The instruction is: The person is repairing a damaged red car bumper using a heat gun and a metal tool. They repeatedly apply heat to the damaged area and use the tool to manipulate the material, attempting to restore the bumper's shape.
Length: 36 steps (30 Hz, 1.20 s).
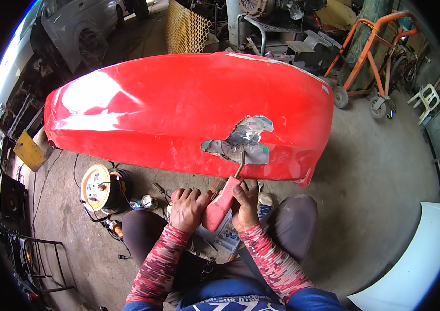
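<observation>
Patterned pink sleeves run up from the lower edge to 2 hands joined on 1 tool. Right hand has its fingers wrapped tight around the red handle of a soldering gun, while the left hand presses its curled fingers against the handle's other side, apparently to steady it. Beyond the fingertips the gun's bent metal tip reaches up into the torn, grey-edged hole in the red bumper, which lies across the concrete floor just ahead of the knuckles, within easy reach. Off past the left fingers sits a yellow cable reel, probably supplying power.
</observation>
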### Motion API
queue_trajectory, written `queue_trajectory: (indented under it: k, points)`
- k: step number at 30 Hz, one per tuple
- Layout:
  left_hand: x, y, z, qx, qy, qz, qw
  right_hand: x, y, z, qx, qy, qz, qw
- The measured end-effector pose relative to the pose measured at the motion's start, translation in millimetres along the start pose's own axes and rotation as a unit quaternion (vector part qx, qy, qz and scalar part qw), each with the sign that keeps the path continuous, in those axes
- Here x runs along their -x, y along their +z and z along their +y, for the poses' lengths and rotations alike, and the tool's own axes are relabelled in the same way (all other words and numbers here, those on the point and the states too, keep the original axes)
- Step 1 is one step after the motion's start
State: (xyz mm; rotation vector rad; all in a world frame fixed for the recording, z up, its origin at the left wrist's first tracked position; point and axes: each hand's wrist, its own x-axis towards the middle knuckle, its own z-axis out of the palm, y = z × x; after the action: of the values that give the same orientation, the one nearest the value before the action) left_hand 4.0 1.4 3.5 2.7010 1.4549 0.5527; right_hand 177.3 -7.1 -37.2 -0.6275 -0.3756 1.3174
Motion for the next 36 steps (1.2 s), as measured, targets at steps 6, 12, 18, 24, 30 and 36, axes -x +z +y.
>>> queue_trajectory:
  k: [6, 12, 18, 24, 30, 36]
  points:
    - [0.5, -0.4, 0.0, -0.001, 0.001, -0.001, 1.0, 0.4, 1.0, -0.6, 0.02, -0.017, 0.001, 1.0]
    - [-0.1, 0.0, 0.2, 0.001, 0.006, 0.008, 1.0, 0.8, 2.5, -1.4, 0.02, -0.025, 0.0, 0.999]
    - [-0.2, -0.3, 0.5, 0.002, 0.006, 0.01, 1.0, 0.2, -0.3, -0.1, 0.032, -0.003, 0.014, 0.999]
    - [0.5, 0.2, -0.3, -0.002, 0.007, 0.007, 1.0, 1.4, 1.0, -0.8, 0.022, -0.018, 0.001, 1.0]
    - [0.6, -0.1, 0.2, 0.002, 0.005, 0.004, 1.0, 0.8, 1.0, 0.2, 0.027, -0.022, 0.009, 0.999]
    - [0.0, -0.7, 0.8, 0.0, 0.001, -0.001, 1.0, 3.1, 3.2, -2.8, 0.024, -0.003, 0.019, 1.0]
